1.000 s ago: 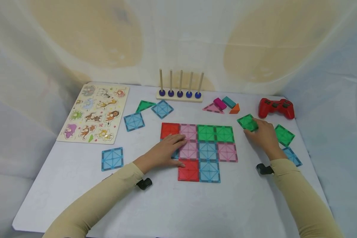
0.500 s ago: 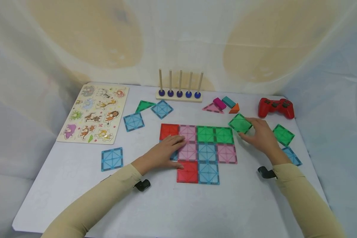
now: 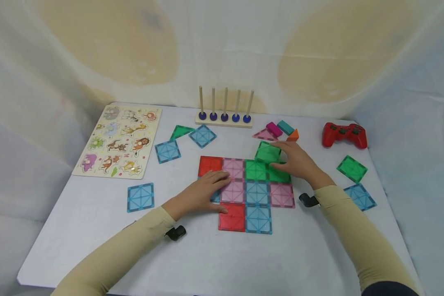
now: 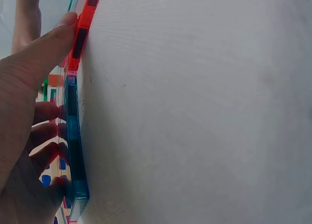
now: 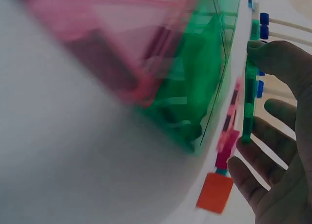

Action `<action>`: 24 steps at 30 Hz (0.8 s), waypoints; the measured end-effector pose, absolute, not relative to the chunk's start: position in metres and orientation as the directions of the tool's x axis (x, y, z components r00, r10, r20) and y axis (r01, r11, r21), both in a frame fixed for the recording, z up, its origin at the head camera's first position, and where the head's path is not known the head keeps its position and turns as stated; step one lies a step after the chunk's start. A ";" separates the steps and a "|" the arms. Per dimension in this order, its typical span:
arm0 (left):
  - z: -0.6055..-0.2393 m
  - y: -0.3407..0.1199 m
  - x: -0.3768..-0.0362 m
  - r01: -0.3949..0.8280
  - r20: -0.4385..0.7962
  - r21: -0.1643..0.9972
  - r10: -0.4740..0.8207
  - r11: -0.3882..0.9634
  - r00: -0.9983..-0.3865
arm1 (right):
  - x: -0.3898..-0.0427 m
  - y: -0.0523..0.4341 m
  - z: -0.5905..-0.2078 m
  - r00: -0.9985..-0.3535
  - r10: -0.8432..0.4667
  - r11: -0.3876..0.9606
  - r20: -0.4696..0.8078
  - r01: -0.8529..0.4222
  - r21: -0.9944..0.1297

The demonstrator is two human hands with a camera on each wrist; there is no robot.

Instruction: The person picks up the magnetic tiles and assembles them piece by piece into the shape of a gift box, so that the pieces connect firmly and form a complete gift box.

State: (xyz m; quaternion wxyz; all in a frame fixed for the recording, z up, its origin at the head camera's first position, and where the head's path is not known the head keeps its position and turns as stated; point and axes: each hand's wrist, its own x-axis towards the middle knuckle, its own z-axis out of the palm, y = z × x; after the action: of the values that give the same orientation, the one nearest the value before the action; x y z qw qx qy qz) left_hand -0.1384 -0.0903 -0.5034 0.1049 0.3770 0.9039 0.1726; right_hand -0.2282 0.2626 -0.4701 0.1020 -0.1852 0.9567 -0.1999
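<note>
A flat patch of joined square tiles [image 3: 257,192] in red, pink, green and blue lies mid-table. My left hand [image 3: 216,187] rests flat on its left side, fingers straight. In the left wrist view the thumb of my left hand [image 4: 29,136] presses the red tile's edge [image 4: 80,33], and the fingers lie on a blue tile [image 4: 75,146]. My right hand [image 3: 281,156] pinches a loose green square tile [image 3: 267,150], held just past the patch's far edge, above the green tiles. The right wrist view shows that green tile [image 5: 249,97] edge-on between thumb and fingers.
An animal peg puzzle [image 3: 118,139] lies at the left. A peg rack [image 3: 223,117] stands at the back, with coloured blocks [image 3: 281,128] and a red game controller [image 3: 343,135] to its right. Loose tiles lie around: blue [image 3: 139,197], blue [image 3: 167,151], green [image 3: 351,168], blue [image 3: 359,196].
My right hand has carried the green tile leftward from near the controller to the patch's far edge. The left hand has stayed on the tiles.
</note>
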 end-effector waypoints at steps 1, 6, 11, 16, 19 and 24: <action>-0.504 -0.090 -0.138 0.644 -0.061 0.389 0.716 0.658 -0.695 | -0.232 0.260 -0.471 -0.907 -0.400 0.851 -0.131 -0.314 -0.422; -0.505 -0.090 -0.138 0.645 -0.060 0.385 0.715 0.660 -0.696 | -0.247 0.249 -0.476 -0.886 -0.428 0.844 -0.178 -0.322 -0.430; -0.504 -0.090 -0.138 0.643 -0.059 0.398 0.718 0.655 -0.694 | -0.255 0.244 -0.480 -0.857 -0.482 0.800 -0.182 -0.346 -0.490; -0.503 -0.091 -0.138 0.640 -0.053 0.405 0.716 0.653 -0.697 | -0.257 0.237 -0.480 -0.846 -0.510 0.771 -0.156 -0.370 -0.518; -0.503 -0.091 -0.138 0.640 -0.049 0.410 0.717 0.650 -0.696 | -0.258 0.233 -0.478 -0.846 -0.507 0.775 -0.165 -0.363 -0.518; -0.504 -0.091 -0.138 0.648 -0.044 0.403 0.721 0.646 -0.691 | -0.259 0.230 -0.479 -0.847 -0.491 0.791 -0.205 -0.335 -0.512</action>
State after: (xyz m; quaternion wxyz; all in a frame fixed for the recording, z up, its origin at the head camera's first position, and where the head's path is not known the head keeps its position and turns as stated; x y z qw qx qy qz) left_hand -0.1383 -0.0909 -0.5042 0.1007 0.3798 0.9016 0.1809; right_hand -0.2593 0.2298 -0.4786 0.1660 -0.2217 0.9316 -0.2354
